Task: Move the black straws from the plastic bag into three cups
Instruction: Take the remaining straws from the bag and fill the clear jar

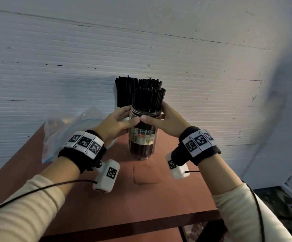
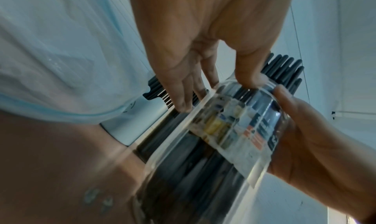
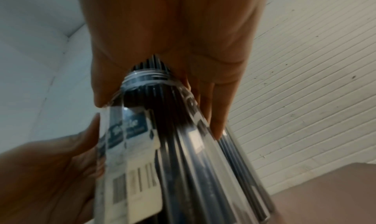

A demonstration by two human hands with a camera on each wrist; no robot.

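Reddish-brown tabletop point(image 1: 106, 206) against a white ribbed wall point(image 1: 159, 49), seen from above and behind two outstretched arms.

Nearest, cream sleeves point(image 1: 28, 206) and black wrist bands with coded tags. Beyond them, left hand point(image 1: 113, 124) and right hand point(image 1: 161, 123) wrapped round the shoulder of a clear jar point(image 1: 142, 137) from either side, thumbs almost meeting on the near face; both grips clamped on the jar, fingers curled behind it in the wrist views. Jar upright near the tabletop's middle; whether resting or just lifted, cannot tell. Packed with black straws point(image 1: 148, 98) standing well above the threaded rim. Paper label with barcode round the jar's waist.

Just behind and left of the jar, two more bunches of straws point(image 1: 126, 89) standing upright, their cups mostly hidden; only a white cup's side point(image 2: 134, 119) visible in the left wrist view. Farther left, a crumpled plastic bag point(image 1: 68, 130) lying slack on the tabletop, no straws visible inside.

Judged stage: transfer apparently finished, with three bunches standing and the bag looking empty. Step in hand: steadying or shifting the third container, probably to line it up with the other two. Next move calls for a level, slow slide or set-down, since the tall bundle makes it top-heavy, then an even release of both grips without brushing the neighbouring straws.
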